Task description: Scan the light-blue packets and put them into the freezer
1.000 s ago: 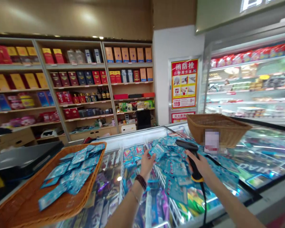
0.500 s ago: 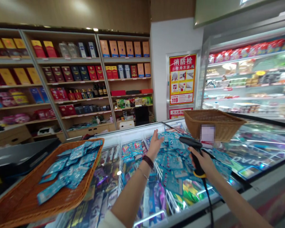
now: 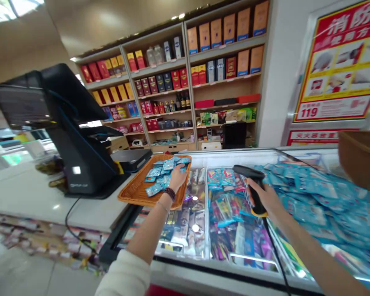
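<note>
My left hand (image 3: 178, 179), with a dark beaded bracelet on the wrist, reaches over the right side of an orange wicker basket (image 3: 132, 190). Its fingers look loosely stretched out over blue packets (image 3: 156, 172) in the basket; whether they touch any is unclear. A black barcode scanner (image 3: 255, 193) with a yellow lower rim is wrapped in my right hand (image 3: 267, 197), head pointing left and cord hanging down. To the right of it lies a large pile of similar blue packets (image 3: 311, 193) on the glass-topped freezer.
Frozen goods show inside the freezer (image 3: 207, 230). At left stands a black checkout terminal (image 3: 80, 135) on a white counter (image 3: 27, 205). A brown basket (image 3: 360, 158) sits at the right edge. Shelves of boxed goods (image 3: 163, 88) line the back wall.
The view has swung left. My left hand has moved from above the packet pile to the basket of packets. The scanner stays in my right hand, now over the freezer left of the pile.
</note>
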{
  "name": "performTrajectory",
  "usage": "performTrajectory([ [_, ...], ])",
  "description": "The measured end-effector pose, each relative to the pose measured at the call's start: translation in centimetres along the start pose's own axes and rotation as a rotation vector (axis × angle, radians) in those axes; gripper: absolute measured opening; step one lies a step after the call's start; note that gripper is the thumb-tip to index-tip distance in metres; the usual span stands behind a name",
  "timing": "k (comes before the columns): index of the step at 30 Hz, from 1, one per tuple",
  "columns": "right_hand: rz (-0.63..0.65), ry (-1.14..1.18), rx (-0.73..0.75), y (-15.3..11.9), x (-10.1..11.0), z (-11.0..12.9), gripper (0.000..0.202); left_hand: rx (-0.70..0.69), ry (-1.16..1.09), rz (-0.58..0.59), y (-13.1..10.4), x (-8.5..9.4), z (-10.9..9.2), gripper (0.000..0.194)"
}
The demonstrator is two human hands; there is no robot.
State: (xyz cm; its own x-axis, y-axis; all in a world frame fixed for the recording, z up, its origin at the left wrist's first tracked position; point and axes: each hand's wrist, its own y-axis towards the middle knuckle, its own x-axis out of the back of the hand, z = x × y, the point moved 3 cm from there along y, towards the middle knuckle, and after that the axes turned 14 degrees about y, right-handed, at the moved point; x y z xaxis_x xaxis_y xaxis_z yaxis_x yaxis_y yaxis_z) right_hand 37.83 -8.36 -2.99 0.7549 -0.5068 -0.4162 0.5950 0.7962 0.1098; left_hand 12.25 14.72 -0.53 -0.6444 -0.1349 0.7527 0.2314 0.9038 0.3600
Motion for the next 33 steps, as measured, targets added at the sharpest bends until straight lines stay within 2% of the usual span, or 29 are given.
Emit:
performTrajectory([
  [2, 0.06, 0.009, -0.03, 0.0, -2.0, -1.6, 0.046, 0.041, 0.301, 0.049, -0.3, 2.6, 3.5, 0.05],
  [4, 0.109, 0.018, -0.069, 0.0, -3.3, -3.2, 0.046, 0.09, 0.54, 0.154, -0.8, 4.5, 6.7, 0.058],
  [6, 0.157, 0.019, -0.108, 0.0, -4.0, -4.7, 0.048, 0.118, 0.654, 0.259, -1.4, 5.9, 9.1, 0.057],
  [8, 0.19, 0.015, -0.122, 0.0, -4.0, -5.9, 0.049, 0.123, 0.672, 0.308, -2.0, 6.8, 10.6, 0.053],
  [10, 0.203, 0.011, -0.126, 0.1, -3.7, -6.7, 0.05, 0.142, 0.692, 0.303, -2.5, 7.6, 11.0, 0.057],
  [13, 0.179, 0.014, -0.128, 0.1, -2.9, -7.1, 0.049, 0.219, 0.766, 0.274, -3.1, 8.5, 10.7, 0.065],
  [16, 0.138, 0.034, -0.121, 0.0, -2.4, -7.0, 0.046, 0.253, 0.796, 0.248, -3.6, 9.1, 9.9, 0.061],
  [19, 0.133, 0.042, -0.135, 0.0, -2.3, -6.9, 0.048, 0.236, 0.694, 0.156, -3.7, 9.2, 9.1, 0.053],
  [21, 0.134, 0.048, -0.151, -0.1, -2.3, -6.9, 0.052, 0.206, 0.449, 0.056, -3.6, 8.4, 8.1, 0.047],
  [24, 0.115, 0.07, -0.152, -0.4, -2.4, -6.4, 0.058, 0.156, -0.12, -0.036, -3.6, 5.8, 5.6, 0.046],
  [28, 0.087, 0.069, -0.13, -1.1, -2.7, -5.2, 0.06, 0.054, -0.721, 0.037, -4.5, 0.0, 0.6, 0.043],
  [31, 0.108, 0.07, -0.111, -1.2, -2.7, -4.7, 0.06, 0.044, -0.943, 0.084, -5.5, -4.6, -2.6, 0.046],
  [33, 0.121, 0.079, -0.097, -1.1, -2.4, -4.7, 0.059, 0.084, -0.988, 0.106, -6.1, -7.4, -3.7, 0.043],
])
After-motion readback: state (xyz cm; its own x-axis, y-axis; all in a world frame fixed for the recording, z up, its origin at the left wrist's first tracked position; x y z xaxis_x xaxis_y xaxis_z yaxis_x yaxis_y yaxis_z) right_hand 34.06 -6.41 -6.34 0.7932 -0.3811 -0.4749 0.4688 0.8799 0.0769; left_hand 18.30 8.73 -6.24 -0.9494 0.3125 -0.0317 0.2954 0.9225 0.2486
